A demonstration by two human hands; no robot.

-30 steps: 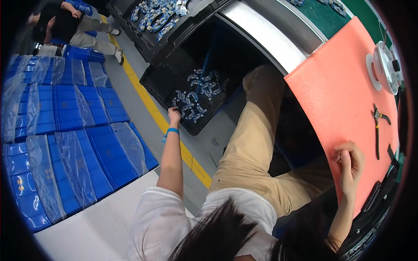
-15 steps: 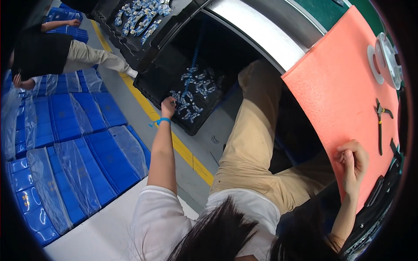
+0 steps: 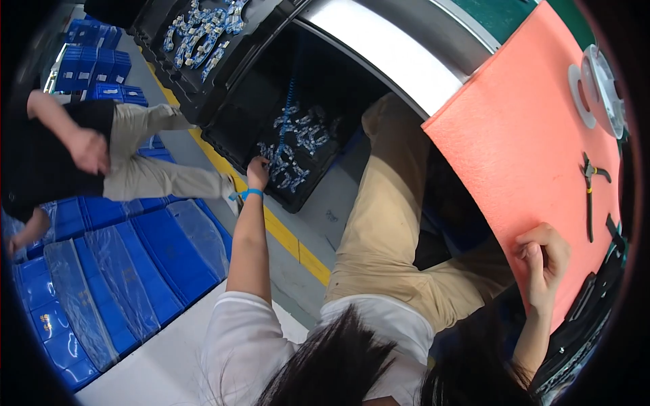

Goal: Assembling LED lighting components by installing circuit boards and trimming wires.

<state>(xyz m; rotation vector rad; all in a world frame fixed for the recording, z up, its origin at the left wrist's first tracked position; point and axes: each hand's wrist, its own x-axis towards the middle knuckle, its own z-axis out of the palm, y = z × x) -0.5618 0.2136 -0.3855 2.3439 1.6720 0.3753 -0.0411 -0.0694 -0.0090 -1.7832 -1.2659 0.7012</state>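
My left arm, with a blue band at the wrist, reaches out to a black bin (image 3: 223,132) on the floor. There my left hand (image 3: 258,173) is closed at the bin's near left side, beside a scatter of small clear-and-blue parts (image 3: 291,172). Whatever its fingers pinch is too small to make out. My right hand (image 3: 545,256) rests at the edge of a pink mat (image 3: 501,128), fingers loosely curled in with nothing visible in them. Black-and-yellow cutting pliers (image 3: 590,193) lie on the mat beyond it.
A thin blue coiled cord (image 3: 290,101) hangs over the bin. Another black tray (image 3: 152,34) with blue-and-white parts stands farther off. Blue stacked boxes (image 3: 162,250) under plastic film fill the left, where a person (image 3: 68,149) in black walks. A white reel (image 3: 602,95) sits on the mat.
The person at the left has come nearer, with the legs now striding apart. My left hand stays at the bin's side, and my right hand remains curled on the mat's edge.
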